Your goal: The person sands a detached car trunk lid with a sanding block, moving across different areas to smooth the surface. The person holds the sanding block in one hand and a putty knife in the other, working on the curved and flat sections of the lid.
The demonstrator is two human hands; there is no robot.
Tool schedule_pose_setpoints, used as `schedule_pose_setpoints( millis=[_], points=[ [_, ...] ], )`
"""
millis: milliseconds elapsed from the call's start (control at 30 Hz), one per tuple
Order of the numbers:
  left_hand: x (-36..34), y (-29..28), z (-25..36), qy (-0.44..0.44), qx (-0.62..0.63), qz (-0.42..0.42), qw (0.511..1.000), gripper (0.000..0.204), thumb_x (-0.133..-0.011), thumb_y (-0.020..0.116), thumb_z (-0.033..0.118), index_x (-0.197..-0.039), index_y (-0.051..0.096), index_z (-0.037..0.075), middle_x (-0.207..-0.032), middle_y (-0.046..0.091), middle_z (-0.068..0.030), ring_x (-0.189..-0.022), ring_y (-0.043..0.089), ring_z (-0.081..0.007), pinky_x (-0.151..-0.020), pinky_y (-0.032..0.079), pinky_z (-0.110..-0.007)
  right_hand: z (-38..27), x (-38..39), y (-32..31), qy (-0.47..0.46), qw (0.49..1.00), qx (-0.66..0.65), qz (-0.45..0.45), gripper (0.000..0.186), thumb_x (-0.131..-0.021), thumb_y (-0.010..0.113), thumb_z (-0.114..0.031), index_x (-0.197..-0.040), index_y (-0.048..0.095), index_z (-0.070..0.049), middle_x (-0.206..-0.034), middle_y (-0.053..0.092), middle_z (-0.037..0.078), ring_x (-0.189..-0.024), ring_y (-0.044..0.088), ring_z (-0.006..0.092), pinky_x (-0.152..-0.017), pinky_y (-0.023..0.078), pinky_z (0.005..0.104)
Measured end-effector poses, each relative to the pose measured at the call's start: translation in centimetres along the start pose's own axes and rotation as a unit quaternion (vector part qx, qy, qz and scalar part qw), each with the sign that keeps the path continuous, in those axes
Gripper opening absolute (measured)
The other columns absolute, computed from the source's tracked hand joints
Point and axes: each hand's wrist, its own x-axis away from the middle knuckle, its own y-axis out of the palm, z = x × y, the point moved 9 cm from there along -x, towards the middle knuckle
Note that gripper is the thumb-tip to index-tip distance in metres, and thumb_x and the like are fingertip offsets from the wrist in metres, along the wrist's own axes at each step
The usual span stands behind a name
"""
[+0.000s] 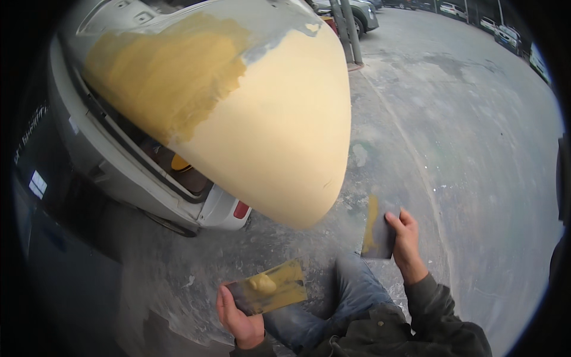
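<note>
My left hand (238,318) grips the near-left end of a flat dark putty board (291,290), its face smeared with yellow. On that board sits a lump of yellow body filler (263,284). To the right, my right hand (407,241) pinches a dark flat putty spreader (383,237), thumb on its face; a yellow strip of filler runs down its left edge. Above and ahead of both hands is a large raised car panel (285,131), cream with a broad mustard filler patch (166,77) on its left part. Neither hand touches the panel.
Under the panel, the car body (113,160) shows an opening and a red tail light (241,209). Two grey posts (351,35) stand behind the panel. Parked cars (505,35) line the far side of the grey concrete floor (464,149).
</note>
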Motion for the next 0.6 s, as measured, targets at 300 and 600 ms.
schedule_pose_setpoints(
  millis=[300,600],
  points=[
    [-0.6,-0.4,0.5,0.001,-0.015,0.023,1.0,0.033,-0.115,0.051,0.034,-0.108,0.06,0.003,-0.102,0.062,-0.0064,-0.098,0.063,-0.018,-0.089,0.052,-0.036,-10.1,-4.2,11.8,-0.358,0.91,0.205,-0.048,0.035,-0.099,0.065,0.007,-0.129,0.077,-0.007,-0.121,0.079,0.012,-0.113,0.072,0.0235,-0.094,0.056,0.0328],
    [-2.3,-2.4,0.7,0.019,-0.023,0.047,0.998,0.037,-0.115,0.051,0.038,-0.109,0.06,0.003,-0.107,0.062,-0.0077,-0.104,0.065,-0.0212,-0.093,0.053,-0.041,-8.8,4.6,15.5,-0.439,0.85,0.29,-0.035,0.047,-0.079,0.068,0.012,-0.122,0.079,-0.005,-0.125,0.078,0.01,-0.114,0.073,0.0302,-0.094,0.061,0.0381]
  ],
)
